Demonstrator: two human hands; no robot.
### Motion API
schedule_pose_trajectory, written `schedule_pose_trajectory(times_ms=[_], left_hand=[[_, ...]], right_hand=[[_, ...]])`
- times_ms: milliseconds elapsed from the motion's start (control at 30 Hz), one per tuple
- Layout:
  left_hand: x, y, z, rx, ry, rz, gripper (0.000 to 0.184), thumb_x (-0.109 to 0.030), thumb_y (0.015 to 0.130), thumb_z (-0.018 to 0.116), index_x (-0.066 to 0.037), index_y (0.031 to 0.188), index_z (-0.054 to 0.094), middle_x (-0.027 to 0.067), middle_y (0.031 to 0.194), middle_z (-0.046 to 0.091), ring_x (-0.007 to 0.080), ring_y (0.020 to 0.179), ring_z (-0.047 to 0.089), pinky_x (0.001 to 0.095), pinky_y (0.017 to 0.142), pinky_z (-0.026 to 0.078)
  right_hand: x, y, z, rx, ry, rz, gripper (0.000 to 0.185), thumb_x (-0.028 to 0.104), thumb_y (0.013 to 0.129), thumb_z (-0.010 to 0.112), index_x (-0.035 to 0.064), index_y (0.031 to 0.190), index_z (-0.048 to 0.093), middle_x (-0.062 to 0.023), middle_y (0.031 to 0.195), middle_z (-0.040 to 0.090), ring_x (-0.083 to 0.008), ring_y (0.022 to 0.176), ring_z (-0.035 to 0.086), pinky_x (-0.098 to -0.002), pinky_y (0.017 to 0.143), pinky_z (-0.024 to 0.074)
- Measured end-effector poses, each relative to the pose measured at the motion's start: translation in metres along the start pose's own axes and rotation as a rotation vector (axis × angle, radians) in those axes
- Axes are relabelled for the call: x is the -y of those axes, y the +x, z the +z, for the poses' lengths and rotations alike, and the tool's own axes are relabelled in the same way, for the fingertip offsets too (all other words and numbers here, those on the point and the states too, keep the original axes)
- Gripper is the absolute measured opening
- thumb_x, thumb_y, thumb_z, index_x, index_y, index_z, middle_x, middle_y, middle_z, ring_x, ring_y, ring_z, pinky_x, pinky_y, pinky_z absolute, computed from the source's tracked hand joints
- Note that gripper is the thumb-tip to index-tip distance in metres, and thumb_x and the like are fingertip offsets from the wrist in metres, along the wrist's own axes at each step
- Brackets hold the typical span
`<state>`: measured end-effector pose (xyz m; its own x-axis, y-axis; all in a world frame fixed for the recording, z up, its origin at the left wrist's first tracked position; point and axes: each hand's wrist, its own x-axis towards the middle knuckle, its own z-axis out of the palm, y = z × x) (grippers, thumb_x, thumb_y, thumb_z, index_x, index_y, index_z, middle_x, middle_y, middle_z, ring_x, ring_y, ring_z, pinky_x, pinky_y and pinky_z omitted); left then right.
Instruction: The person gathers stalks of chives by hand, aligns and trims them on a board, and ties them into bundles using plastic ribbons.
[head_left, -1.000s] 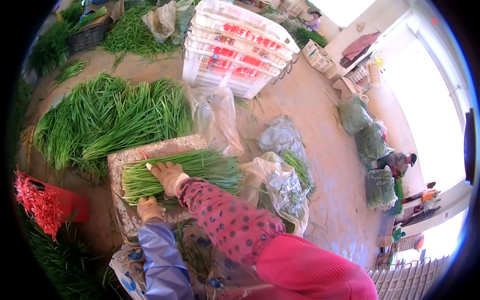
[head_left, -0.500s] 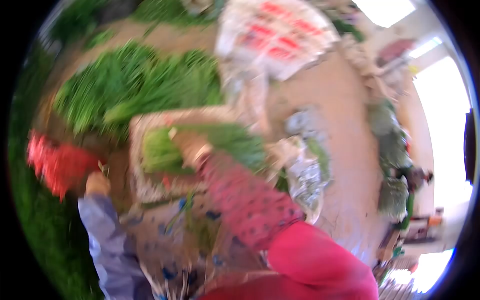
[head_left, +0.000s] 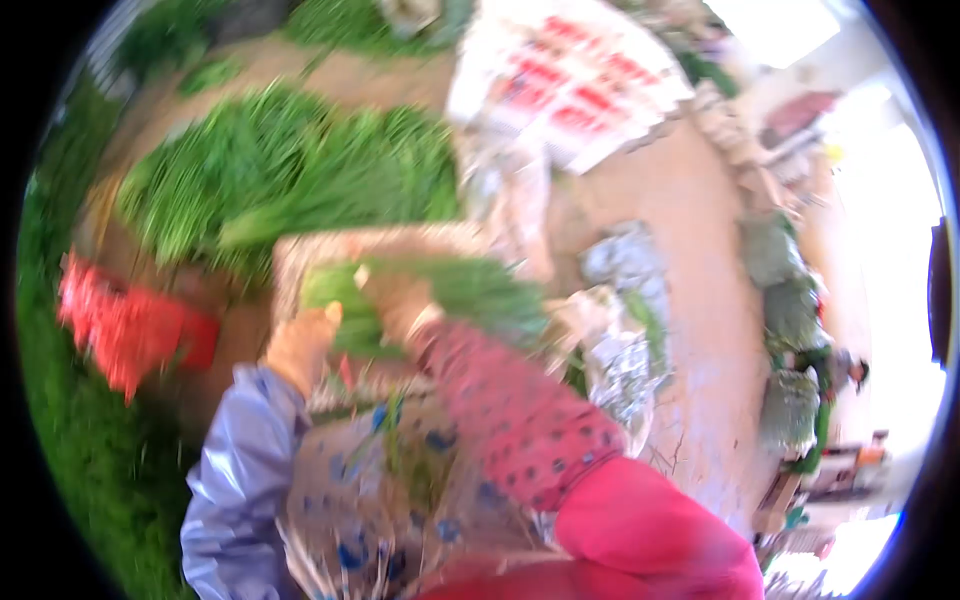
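Observation:
A bundle of long green chive-like stalks (head_left: 490, 298) lies across a pale, speckled board (head_left: 290, 265) in front of me. My right hand (head_left: 402, 305), in a spotted pink sleeve, is over the bundle's middle, its blurred fingers closed around the stalks. My left hand (head_left: 300, 348), below a shiny lilac sleeve, is at the board's left edge beside the bundle's pale end. Its fingers look pinched together; what is between them, if anything, is too blurred to make out. Left of that hand is a heap of red strands (head_left: 125, 325).
A large pile of green stalks (head_left: 290, 170) lies beyond the board. Behind it spreads a white sack with red print (head_left: 570, 85). Crumpled plastic (head_left: 620, 345) is on the right. Packed green bales (head_left: 790, 410) line the far right, near a person (head_left: 848, 370).
My left hand has moved right, from beside the red strands to the bundle's left end. My right hand stays on the stalks. The whole view has shifted slightly.

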<state>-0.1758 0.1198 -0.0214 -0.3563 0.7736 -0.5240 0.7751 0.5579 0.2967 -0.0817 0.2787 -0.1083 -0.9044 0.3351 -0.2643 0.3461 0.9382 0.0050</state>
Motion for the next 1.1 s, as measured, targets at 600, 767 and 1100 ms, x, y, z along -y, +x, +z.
schedule_pose_trajectory(times_ms=[600,767,1100], left_hand=[[-0.018,0.100,0.080,-0.279,0.283,0.050,0.101,-0.019,0.073,0.070,-0.010,0.151,0.006,0.0096,0.146,0.029,0.0261,0.135,0.029,0.0512,0.111,0.022],[-0.007,0.156,0.126,-0.273,0.409,-0.165,0.091,-0.019,0.078,0.065,-0.008,0.150,0.011,0.0092,0.148,0.026,0.0273,0.136,0.026,0.0547,0.110,0.022],[-0.025,0.128,0.083,-0.076,0.369,-0.195,0.129,-0.035,0.060,0.085,-0.011,0.151,-0.004,0.0108,0.153,0.019,0.0309,0.141,0.018,0.0527,0.114,0.016]], right_hand=[[-0.068,-0.061,-0.013,-0.117,0.004,-0.101,0.101,0.035,0.064,0.082,0.0129,0.145,0.026,-0.0109,0.146,0.031,-0.0314,0.132,0.031,-0.0499,0.099,0.0337],[-0.141,-0.085,-0.009,0.065,0.177,0.046,0.097,0.033,0.069,0.079,0.0120,0.146,0.025,-0.0136,0.144,0.035,-0.0328,0.129,0.039,-0.0451,0.102,0.0359],[-0.207,-0.359,0.079,0.193,0.518,0.600,0.076,0.028,0.077,0.071,0.0057,0.140,0.036,-0.0179,0.143,0.040,-0.0321,0.133,0.038,-0.0363,0.110,0.0310]])
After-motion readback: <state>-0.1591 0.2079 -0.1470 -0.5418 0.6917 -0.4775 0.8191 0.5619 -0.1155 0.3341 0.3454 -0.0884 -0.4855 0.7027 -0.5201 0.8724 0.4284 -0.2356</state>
